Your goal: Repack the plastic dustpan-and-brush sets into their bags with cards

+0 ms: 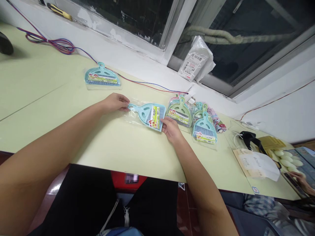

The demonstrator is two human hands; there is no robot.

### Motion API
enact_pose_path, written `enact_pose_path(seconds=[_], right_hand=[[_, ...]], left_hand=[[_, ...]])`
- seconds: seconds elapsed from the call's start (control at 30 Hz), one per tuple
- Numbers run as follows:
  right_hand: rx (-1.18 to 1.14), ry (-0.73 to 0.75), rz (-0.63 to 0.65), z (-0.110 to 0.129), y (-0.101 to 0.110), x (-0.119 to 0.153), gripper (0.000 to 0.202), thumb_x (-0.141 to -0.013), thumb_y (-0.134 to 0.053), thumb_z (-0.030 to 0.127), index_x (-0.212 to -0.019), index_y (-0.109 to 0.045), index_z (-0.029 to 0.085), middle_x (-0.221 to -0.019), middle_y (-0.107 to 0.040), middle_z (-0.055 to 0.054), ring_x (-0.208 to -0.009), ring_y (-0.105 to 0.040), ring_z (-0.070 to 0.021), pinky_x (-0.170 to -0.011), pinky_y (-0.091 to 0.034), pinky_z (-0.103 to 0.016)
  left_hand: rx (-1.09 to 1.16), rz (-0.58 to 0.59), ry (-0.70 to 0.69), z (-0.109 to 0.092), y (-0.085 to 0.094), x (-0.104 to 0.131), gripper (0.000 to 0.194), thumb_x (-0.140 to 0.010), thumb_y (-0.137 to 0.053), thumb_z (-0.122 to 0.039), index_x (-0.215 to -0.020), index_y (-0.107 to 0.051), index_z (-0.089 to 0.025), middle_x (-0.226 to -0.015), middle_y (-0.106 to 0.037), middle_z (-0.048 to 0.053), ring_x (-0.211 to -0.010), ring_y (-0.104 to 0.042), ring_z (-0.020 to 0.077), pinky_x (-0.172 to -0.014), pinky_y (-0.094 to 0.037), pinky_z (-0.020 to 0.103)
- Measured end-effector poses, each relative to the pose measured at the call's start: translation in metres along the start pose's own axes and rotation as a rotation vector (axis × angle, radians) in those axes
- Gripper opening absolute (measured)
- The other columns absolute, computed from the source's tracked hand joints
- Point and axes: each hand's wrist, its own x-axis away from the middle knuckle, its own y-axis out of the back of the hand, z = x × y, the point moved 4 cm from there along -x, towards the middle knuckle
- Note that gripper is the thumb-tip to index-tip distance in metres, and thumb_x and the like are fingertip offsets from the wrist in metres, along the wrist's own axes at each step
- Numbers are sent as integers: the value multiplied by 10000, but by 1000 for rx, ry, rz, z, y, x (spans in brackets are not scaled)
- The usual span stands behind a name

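A blue dustpan and brush set in a clear bag lies on the pale table between my hands, its handle toward the left. My left hand pinches the bag at the handle end. At the pan's wide edge, the fingers of my right hand grip the lower right corner. A similar blue set lies farther back on the left. Just right of the held set is a green bagged set, with another blue one on a pile beside it.
Red and blue cable runs along the wall. On the sill are a screwdriver and a plastic-wrapped box. A white and tan packet and black strap lie right. Another person's hand shows at the far right.
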Motion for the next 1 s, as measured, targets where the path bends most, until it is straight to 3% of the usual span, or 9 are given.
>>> enact_pose_path(seconds=[0.27,0.53,0.8,1.0], right_hand=[[116,13,187,4,-2,11,571,-619,-867,117,-1114,-605,234,-1039,-793,-25,-979,-763,-220,-934,-625,-377],[154,48,141,-4,-2,2,817,-564,-934,179,-1271,-531,250,-1115,-782,-43,-1069,-749,-253,-1039,-575,-472],[176,91,28,-6,-2,2,915,-561,-948,184,-1339,-470,237,-1078,-784,-36,-1015,-762,-227,-997,-601,-423],[115,33,35,-5,-4,4,820,-587,-925,159,-1292,-515,247,-1062,-785,-24,-991,-765,-215,-925,-631,-383]], left_hand=[[17,9,-7,3,0,-3,413,-566,-946,-261,-921,-751,-178,-971,-775,107,-862,-773,291,-852,-630,406],[15,5,-3,0,-4,2,398,-572,-938,-249,-908,-736,-181,-999,-768,103,-865,-773,292,-840,-636,394],[40,18,4,0,-7,3,394,-565,-943,-248,-894,-737,-182,-1040,-758,106,-898,-772,298,-854,-640,396],[63,23,26,-4,-7,6,378,-542,-935,-192,-871,-749,-185,-1041,-758,112,-918,-768,294,-872,-630,395]])
